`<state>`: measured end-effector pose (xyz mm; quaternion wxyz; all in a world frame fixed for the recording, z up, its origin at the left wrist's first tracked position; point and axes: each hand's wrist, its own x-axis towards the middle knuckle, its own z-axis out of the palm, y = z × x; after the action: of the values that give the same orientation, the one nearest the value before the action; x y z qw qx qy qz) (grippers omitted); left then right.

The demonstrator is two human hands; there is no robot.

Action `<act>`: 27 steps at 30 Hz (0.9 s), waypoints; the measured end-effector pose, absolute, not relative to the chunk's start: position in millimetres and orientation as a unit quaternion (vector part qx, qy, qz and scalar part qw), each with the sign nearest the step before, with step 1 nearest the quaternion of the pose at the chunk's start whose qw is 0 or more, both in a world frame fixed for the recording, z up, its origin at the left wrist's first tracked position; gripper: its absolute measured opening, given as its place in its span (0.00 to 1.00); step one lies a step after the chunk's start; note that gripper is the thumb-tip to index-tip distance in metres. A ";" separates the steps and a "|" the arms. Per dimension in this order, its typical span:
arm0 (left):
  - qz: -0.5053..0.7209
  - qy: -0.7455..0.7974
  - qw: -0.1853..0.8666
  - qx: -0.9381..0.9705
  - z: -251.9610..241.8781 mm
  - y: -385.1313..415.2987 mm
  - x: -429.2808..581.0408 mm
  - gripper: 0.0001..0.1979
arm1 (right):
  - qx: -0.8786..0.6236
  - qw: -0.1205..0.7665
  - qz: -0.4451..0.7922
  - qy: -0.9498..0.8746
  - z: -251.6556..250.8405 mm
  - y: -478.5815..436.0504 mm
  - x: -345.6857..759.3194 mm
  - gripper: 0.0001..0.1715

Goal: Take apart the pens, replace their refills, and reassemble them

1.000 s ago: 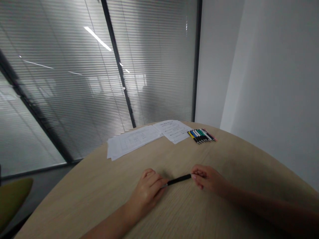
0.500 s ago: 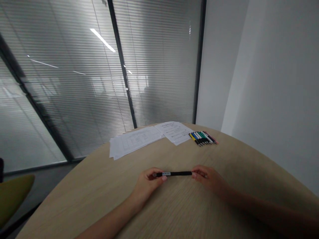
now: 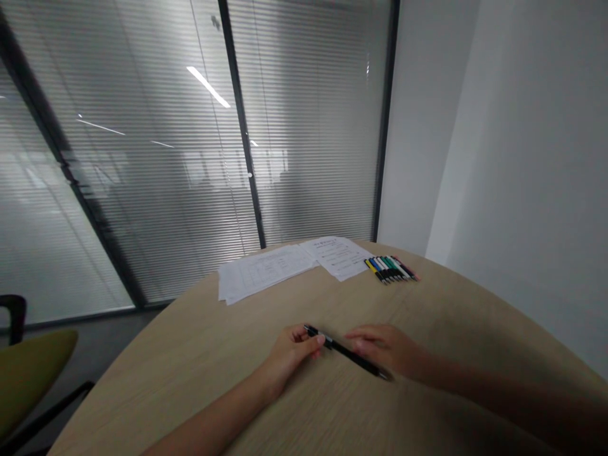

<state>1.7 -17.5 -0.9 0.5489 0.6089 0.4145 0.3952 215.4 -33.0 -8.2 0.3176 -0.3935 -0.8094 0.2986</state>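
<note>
Pinched near its clip end between my left thumb and fingers is a black pen (image 3: 354, 356). It slants down to the right, and its silvery tip is slightly blurred. My left hand (image 3: 292, 348) is closed on it, left of the table's middle. Just above and to the right of the pen's shaft is my right hand (image 3: 380, 345), its fingers stretched out to the left and a little smeared. Whether those fingers brush the pen, I cannot tell.
A neat row of several coloured pens (image 3: 392, 269) lies toward the back right. Left of it, printed paper sheets (image 3: 268, 269) overlap on the round wooden table (image 3: 228, 392). A green chair (image 3: 35, 367) stands at the left; blinds and a wall are behind.
The pen has swung from level to slanting, its tip dropping toward me. My right hand has let go of the tip end; my left hand still grips the other end. The view has shifted slightly.
</note>
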 end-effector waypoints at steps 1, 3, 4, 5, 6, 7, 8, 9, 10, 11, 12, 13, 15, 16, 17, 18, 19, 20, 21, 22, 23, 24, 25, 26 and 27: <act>0.390 0.414 0.546 0.615 -0.9 -17.4 1.6 0.17 | -0.384 0.312 0.350 -0.796 -5.8 -31.6 208.4 0.16; 0.385 0.406 0.545 0.625 -1.0 -17.0 1.9 0.17 | -0.360 0.304 0.471 -0.745 -2.5 -29.0 192.2 0.22; 0.383 0.400 0.547 0.628 -1.1 -16.7 2.3 0.17 | -0.346 0.294 0.520 -0.723 -1.3 -28.0 183.9 0.27; 0.381 0.393 0.551 0.630 -1.4 -16.4 2.8 0.18 | -0.339 0.294 0.549 -0.705 -0.2 -27.2 176.0 0.33; 0.380 0.386 0.555 0.632 -1.7 -16.0 3.3 0.18 | -0.336 0.294 0.568 -0.692 1.0 -26.5 169.0 0.37; 0.380 0.382 0.558 0.631 -2.1 -15.6 3.6 0.19 | -0.335 0.294 0.578 -0.684 2.2 -25.8 163.3 0.36; 0.384 0.380 0.559 0.629 -2.6 -15.2 3.9 0.19 | -0.333 0.296 0.582 -0.680 3.4 -25.0 159.2 0.34; 0.390 0.381 0.556 0.627 -3.1 -14.7 3.9 0.19 | -0.330 0.298 0.585 -0.678 4.6 -23.8 156.8 0.28; 0.400 0.386 0.550 0.624 -3.6 -14.2 3.7 0.20 | -0.325 0.301 0.589 -0.676 5.6 -22.2 156.4 0.22; 0.412 0.392 0.542 0.618 -4.1 -13.7 3.4 0.20 | -0.320 0.309 0.594 -0.670 6.2 -19.8 157.8 0.16; 0.425 0.399 0.536 0.611 -4.6 -13.2 3.0 0.20 | -0.316 0.324 0.603 -0.658 6.5 -16.6 160.9 0.13; 0.436 0.405 0.531 0.603 -5.1 -12.7 2.6 0.21 | -0.313 0.347 0.615 -0.635 6.4 -12.4 165.6 0.10; 0.448 0.414 0.528 0.591 -6.1 -11.7 1.8 0.21 | -0.304 0.408 0.658 -0.555 5.8 -0.6 178.4 0.07; 0.446 0.417 0.529 0.590 -6.6 -11.3 1.6 0.21 | -0.295 0.438 0.685 -0.502 5.7 6.6 186.0 0.07; 0.441 0.419 0.529 0.591 -7.2 -11.0 1.6 0.20 | -0.281 0.449 0.723 -0.444 6.1 14.3 194.1 0.08; 0.434 0.422 0.528 0.595 -7.7 -10.7 1.6 0.19 | -0.275 0.454 0.735 -0.422 7.2 22.0 202.3 0.08; 0.426 0.426 0.526 0.600 -8.1 -10.5 1.6 0.18 | -0.271 0.455 0.743 -0.409 8.8 29.3 210.3 0.06; 0.418 0.431 0.521 0.607 -8.5 -10.2 1.4 0.18 | -0.266 0.453 0.752 -0.398 11.1 35.7 218.0 0.05; 0.410 0.435 0.511 0.617 -8.6 -10.0 1.1 0.17 | -0.260 0.452 0.760 -0.388 13.7 40.8 224.9 0.08; 0.400 0.439 0.496 0.633 -8.4 -9.8 0.3 0.17 | -0.253 0.450 0.768 -0.379 16.6 44.5 231.1 0.12; 0.382 0.443 0.474 0.658 -7.9 -9.7 -0.8 0.18 | -0.245 0.449 0.775 -0.372 19.7 46.8 236.2 0.16; 0.358 0.446 0.440 0.693 -6.9 -9.7 -2.4 0.19 | -0.236 0.448 0.781 -0.367 22.7 48.0 240.2 0.20; 0.330 0.443 0.393 0.735 -5.5 -9.8 -4.4 0.19 | -0.227 0.446 0.786 -0.363 25.6 48.2 243.3 0.23; 0.286 0.439 0.329 0.786 -3.8 -10.2 -6.6 0.20 | -0.218 0.444 0.791 -0.360 28.3 47.7 245.5 0.24; 0.251 0.419 0.237 0.840 -1.9 -10.6 -9.0 0.18 | -0.209 0.442 0.795 -0.358 30.8 47.0 247.0 0.25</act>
<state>-9.0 -10.6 -1.9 0.2374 0.8398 0.4185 0.2513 247.0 47.0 30.8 0.4423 -0.2094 -0.3577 0.7954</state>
